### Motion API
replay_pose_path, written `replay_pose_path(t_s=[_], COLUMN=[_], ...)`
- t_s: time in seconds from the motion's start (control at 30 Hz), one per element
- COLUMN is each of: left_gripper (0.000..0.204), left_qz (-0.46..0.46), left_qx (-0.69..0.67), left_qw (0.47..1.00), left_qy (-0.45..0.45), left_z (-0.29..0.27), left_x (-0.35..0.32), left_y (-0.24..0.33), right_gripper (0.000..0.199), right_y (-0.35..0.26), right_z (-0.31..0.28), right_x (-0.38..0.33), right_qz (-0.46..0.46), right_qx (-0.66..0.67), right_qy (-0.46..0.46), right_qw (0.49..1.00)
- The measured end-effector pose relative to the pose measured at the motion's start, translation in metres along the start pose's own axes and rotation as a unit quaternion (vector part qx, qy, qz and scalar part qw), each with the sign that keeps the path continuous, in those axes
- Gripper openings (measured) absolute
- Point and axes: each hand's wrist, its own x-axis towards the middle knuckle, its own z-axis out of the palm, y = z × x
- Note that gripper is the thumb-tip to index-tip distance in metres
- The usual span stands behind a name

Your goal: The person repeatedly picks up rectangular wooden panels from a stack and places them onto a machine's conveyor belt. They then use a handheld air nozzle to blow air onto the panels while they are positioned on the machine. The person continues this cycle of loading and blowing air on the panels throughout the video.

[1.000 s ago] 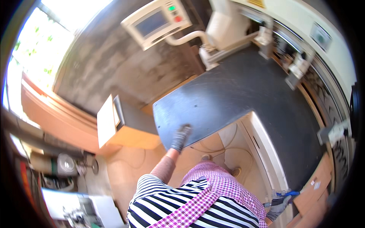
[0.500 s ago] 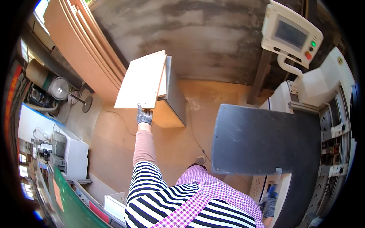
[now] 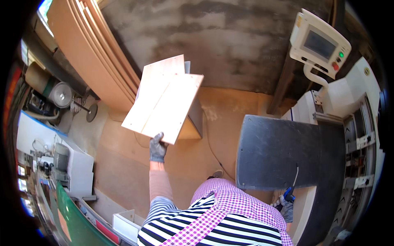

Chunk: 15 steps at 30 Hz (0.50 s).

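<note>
My gloved left hand point(image 3: 158, 148) is closed on the near edge of a pale flat wooden panel point(image 3: 175, 106), thumb on top. The panel is tilted and turned askew, with small holes near its corners. Behind and partly under it, another pale panel point(image 3: 164, 67) lies on a box-like grey-sided stand point(image 3: 196, 117). At the lower right, my gloved right hand point(image 3: 286, 209) is closed round a blue and black air blow gun point(image 3: 289, 194). Its thin bent nozzle points up over the black tabletop point(image 3: 283, 151).
Tall brown boards point(image 3: 96, 61) lean on the wall at the far left. A control panel point(image 3: 321, 45) on a curved arm and a machine with rails point(image 3: 357, 160) stand at right. A cable point(image 3: 213, 151) runs along the floor. A round-headed stand point(image 3: 62, 95) is at left.
My left hand has drawn the top panel toward me and turned it, uncovering the panel beneath. My right hand has risen slightly, and the blow gun's nozzle now shows over the black tabletop.
</note>
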Motion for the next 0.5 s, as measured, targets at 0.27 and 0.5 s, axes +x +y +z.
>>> replay_pose_path(t_s=[0.27,0.5], left_gripper=[0.051,0.033], left_qz=[-0.081,-0.303], left_qx=[0.002,-0.038], left_qw=[0.992,0.928], left_qy=[-0.095,-0.212], left_z=[0.122,0.253], left_x=[-0.169,-0.255], left_y=[-0.065,-0.222], right_gripper=[0.022,0.025], right_y=[0.022,0.068], right_z=[-0.066,-0.195], right_x=[-0.073,-0.117], right_qz=[-0.05,-0.153], right_qx=[0.071,0.14], right_qy=[0.031,0.054], right_qw=[0.996,0.977])
